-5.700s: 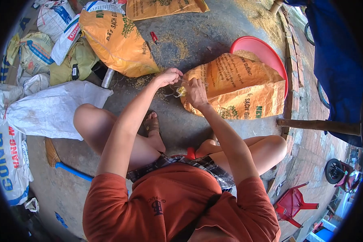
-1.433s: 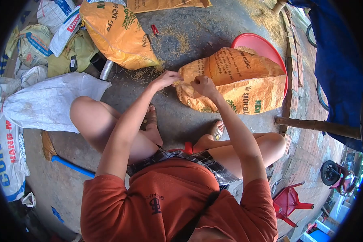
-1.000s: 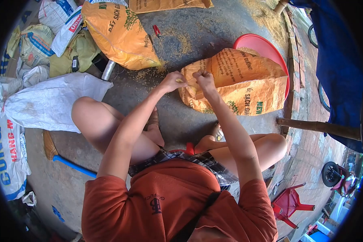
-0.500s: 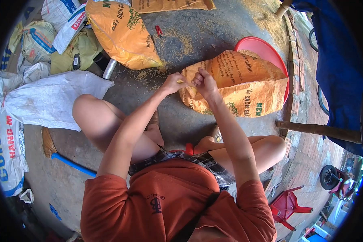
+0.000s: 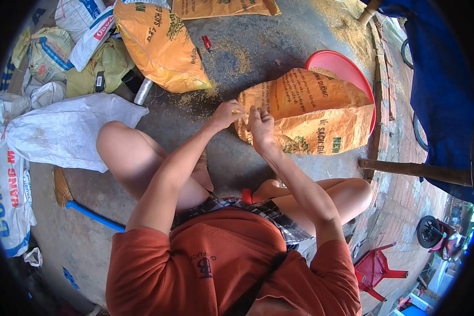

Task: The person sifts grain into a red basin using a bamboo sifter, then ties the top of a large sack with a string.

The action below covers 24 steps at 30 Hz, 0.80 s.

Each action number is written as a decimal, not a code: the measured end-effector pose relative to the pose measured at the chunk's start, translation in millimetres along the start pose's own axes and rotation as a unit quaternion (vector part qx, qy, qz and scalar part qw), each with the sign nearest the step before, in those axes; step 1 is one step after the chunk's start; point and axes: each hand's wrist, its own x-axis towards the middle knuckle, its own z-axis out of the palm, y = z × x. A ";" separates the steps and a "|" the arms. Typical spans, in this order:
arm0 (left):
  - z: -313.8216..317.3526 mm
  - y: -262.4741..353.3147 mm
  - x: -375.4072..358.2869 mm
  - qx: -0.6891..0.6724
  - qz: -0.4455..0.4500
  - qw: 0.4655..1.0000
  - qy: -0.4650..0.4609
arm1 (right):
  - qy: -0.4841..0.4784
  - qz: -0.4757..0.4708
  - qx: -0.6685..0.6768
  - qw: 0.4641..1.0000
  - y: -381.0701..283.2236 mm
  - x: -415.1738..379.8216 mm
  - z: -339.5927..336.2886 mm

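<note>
An orange woven sack [image 5: 347,126] with printed lettering lies in front of me, its near-left end bunched up at my hands. My left hand [image 5: 228,114] is closed in a pinch at that end, its fingertips on the sack's edge. Right beside it, my right hand [image 5: 261,126] is closed with the knuckles up, over the same corner. Whatever its fingers grip is too small or hidden to make out. A spool of pale thread [image 5: 143,92] stands on the floor to the left.
A red basin [image 5: 342,63] with grain sits behind the sack. Another orange sack [image 5: 160,47] and red-handled snips [image 5: 207,43] lie farther off among scattered grain. White sacks [image 5: 73,129] are at left, with a blue-handled tool [image 5: 95,216]. A wooden pole [image 5: 416,168] juts in at right.
My right hand has dropped slightly toward me and left, and its wrist has turned. My left hand stays by the sack's edge, shifted a little.
</note>
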 end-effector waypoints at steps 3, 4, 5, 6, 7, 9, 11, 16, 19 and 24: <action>-0.1 -0.6 1.3 0.008 0.020 1.000 0.004 | 0.007 0.000 -0.006 1.000 0.0 -7.7 2.0; 0.1 -0.1 0.7 0.007 0.019 1.000 0.004 | 0.011 -0.001 -0.017 1.000 -1.9 -9.5 3.3; 0.5 0.6 -0.2 0.024 0.013 1.000 0.007 | 0.010 -0.001 -0.018 1.000 -3.4 -9.4 4.5; -0.5 4.7 -0.2 0.041 0.007 0.999 0.009 | 0.034 0.014 -0.014 0.999 -6.6 -9.1 5.5; -1.9 8.4 1.4 0.039 0.008 0.999 0.011 | 0.058 0.029 -0.010 0.998 -10.3 -7.8 5.7; -5.4 14.2 1.6 0.087 -0.030 0.996 -0.013 | 0.056 0.055 0.022 0.997 -28.1 -5.0 1.8; -5.7 11.7 1.7 0.093 -0.027 0.995 -0.028 | 0.052 0.080 0.056 0.994 -36.7 3.8 -3.1; -11.4 9.2 7.3 0.054 -0.014 0.998 -0.043 | 0.038 0.101 0.113 0.988 -43.9 28.1 -8.2; -16.6 12.5 10.2 0.051 0.007 0.998 -0.021 | 0.025 0.114 0.120 0.986 -50.5 23.7 -3.7; -44.3 21.7 22.6 -0.056 -0.266 0.958 -0.090 | 0.016 0.076 0.024 0.997 -48.3 7.2 -0.5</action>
